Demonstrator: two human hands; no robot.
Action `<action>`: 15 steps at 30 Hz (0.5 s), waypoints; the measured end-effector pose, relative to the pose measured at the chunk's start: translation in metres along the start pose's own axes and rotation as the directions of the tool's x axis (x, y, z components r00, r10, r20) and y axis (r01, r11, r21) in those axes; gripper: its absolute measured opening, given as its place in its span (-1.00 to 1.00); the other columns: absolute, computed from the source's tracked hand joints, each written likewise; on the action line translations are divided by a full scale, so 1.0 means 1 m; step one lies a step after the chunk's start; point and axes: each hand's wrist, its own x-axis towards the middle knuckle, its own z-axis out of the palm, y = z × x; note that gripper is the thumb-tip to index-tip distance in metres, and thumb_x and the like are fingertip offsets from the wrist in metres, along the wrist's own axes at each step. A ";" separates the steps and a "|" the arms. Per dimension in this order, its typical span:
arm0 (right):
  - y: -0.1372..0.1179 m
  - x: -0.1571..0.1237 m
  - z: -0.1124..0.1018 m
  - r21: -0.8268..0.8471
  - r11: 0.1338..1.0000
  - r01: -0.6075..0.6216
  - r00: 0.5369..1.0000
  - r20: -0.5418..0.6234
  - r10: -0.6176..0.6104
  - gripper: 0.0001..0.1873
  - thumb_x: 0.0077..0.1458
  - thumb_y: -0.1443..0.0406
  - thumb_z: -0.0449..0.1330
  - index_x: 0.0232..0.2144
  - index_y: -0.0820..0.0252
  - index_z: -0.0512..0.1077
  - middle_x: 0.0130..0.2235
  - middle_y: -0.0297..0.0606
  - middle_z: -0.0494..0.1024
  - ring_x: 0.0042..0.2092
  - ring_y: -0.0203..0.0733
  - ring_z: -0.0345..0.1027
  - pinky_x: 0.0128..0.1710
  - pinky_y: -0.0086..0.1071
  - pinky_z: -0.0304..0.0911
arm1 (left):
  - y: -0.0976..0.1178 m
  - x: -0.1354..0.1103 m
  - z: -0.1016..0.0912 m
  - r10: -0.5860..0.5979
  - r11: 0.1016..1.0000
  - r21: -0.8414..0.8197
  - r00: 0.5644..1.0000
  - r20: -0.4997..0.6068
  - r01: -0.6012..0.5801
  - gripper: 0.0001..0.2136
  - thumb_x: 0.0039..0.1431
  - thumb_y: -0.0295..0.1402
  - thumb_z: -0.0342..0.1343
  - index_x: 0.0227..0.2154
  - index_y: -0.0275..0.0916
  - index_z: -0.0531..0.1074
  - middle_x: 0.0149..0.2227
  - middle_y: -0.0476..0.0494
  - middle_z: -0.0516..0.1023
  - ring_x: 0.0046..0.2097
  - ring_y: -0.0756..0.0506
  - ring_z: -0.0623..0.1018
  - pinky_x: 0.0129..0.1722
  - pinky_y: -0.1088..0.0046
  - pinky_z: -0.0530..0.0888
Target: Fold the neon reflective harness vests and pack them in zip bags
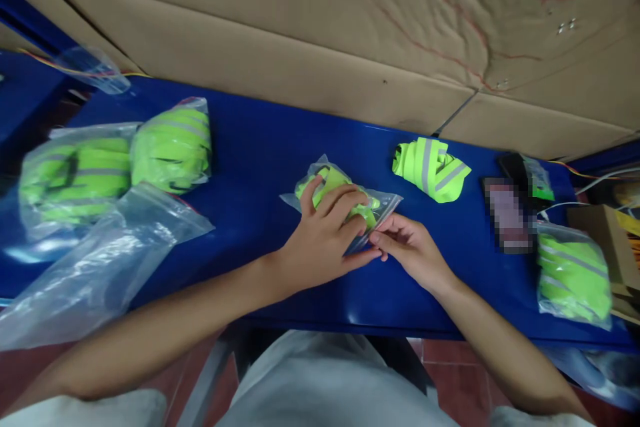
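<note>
A clear zip bag (pixel 387 204) with a folded neon-yellow reflective strap (pixel 327 180) inside lies in the middle of the blue table. My left hand (pixel 320 237) is over this bag, its fingers curled on the top and its thumb at the near right edge. At that same edge my right hand (pixel 407 247) pinches the bag's rim between thumb and fingers, close to the left thumb. The left hand hides part of the strap. Beyond my right hand lies a loose bundle of yellow reflective strap (pixel 431 169), outside any bag.
On the left are two filled bags (pixel 77 177) (pixel 173 147) and an empty plastic bag (pixel 115 247). A clear cup (pixel 103 73) lies behind them. To the right are a blurred phone (pixel 507 213), another filled bag (pixel 574 277) and a cardboard box (pixel 595 223). Cardboard (pixel 300 53) lines the back.
</note>
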 end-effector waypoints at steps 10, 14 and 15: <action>-0.003 -0.003 0.000 -0.149 0.981 0.122 0.993 0.022 -0.120 -0.79 0.28 0.12 0.37 -0.24 0.14 0.59 -0.35 -0.36 0.54 -0.37 -0.39 0.41 -0.37 -0.51 0.44 | -0.006 0.002 -0.013 -0.164 0.937 -0.277 0.969 0.184 0.211 -0.84 0.44 -0.39 0.08 -0.26 -0.16 0.55 0.19 -0.14 0.51 0.31 -0.18 0.44 0.42 -0.09 0.02; -0.004 -0.004 0.001 -0.186 0.979 0.086 0.996 0.016 -0.085 -0.71 0.28 0.07 0.35 -0.27 0.17 0.55 -0.36 -0.35 0.53 -0.38 -0.38 0.40 -0.40 -0.51 0.41 | -0.003 0.001 -0.009 -0.173 0.945 -0.255 0.974 0.149 0.206 -0.85 0.41 -0.40 0.13 -0.31 -0.16 0.55 0.17 -0.11 0.53 0.30 -0.19 0.44 0.42 -0.08 0.03; -0.004 -0.004 0.002 -0.197 0.977 0.084 0.996 0.018 -0.082 -0.70 0.28 0.06 0.35 -0.27 0.18 0.54 -0.36 -0.35 0.53 -0.37 -0.37 0.40 -0.41 -0.50 0.40 | -0.002 0.000 -0.008 -0.183 0.942 -0.258 0.973 0.143 0.215 -0.84 0.40 -0.40 0.14 -0.33 -0.17 0.55 0.16 -0.11 0.54 0.29 -0.19 0.44 0.42 -0.08 0.04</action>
